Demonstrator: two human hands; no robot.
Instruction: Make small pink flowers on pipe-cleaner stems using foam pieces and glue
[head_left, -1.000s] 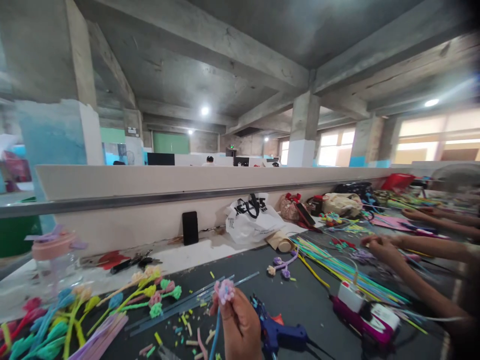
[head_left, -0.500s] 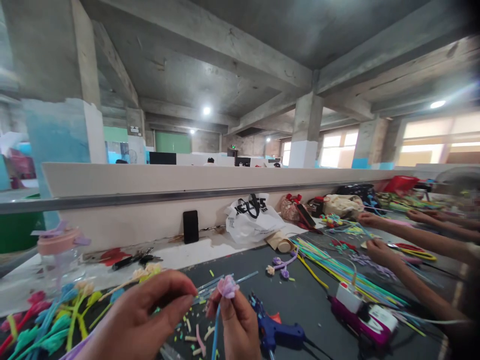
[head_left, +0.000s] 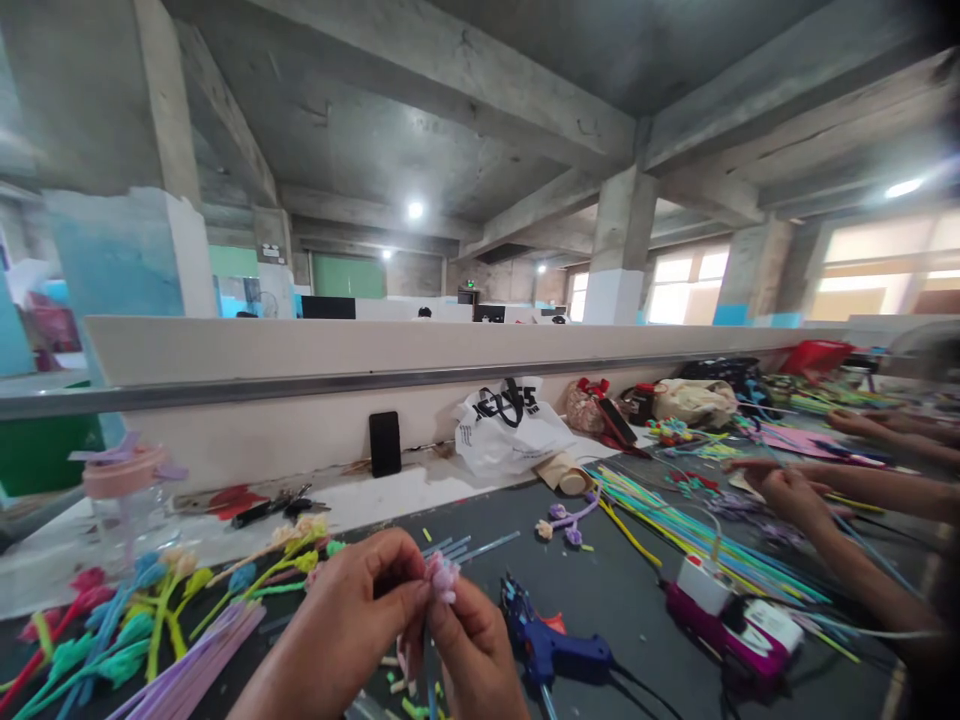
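Observation:
A small pink-lilac pipe-cleaner flower on a blue stem is held upright between my two hands. My right hand grips it just under the bloom. The thumb and fingers of my left hand pinch the bloom's left side, and its fingertips are partly hidden. Close to my right hand lies a blue glue gun. Clear glue sticks and short cut scraps sit behind and beneath my hands. On the left, a bundle of lilac pipe cleaners lies beside finished coloured flowers.
A purple power strip and long pipe cleaners lie to the right. Further right are a co-worker's hands. Along the partition stand a phone, a white bag and a lidded jar.
My left hand has moved right and now pinches the bloom; before, it was apart from it. The lilac bundle shows more fully. The co-worker's hands have shifted.

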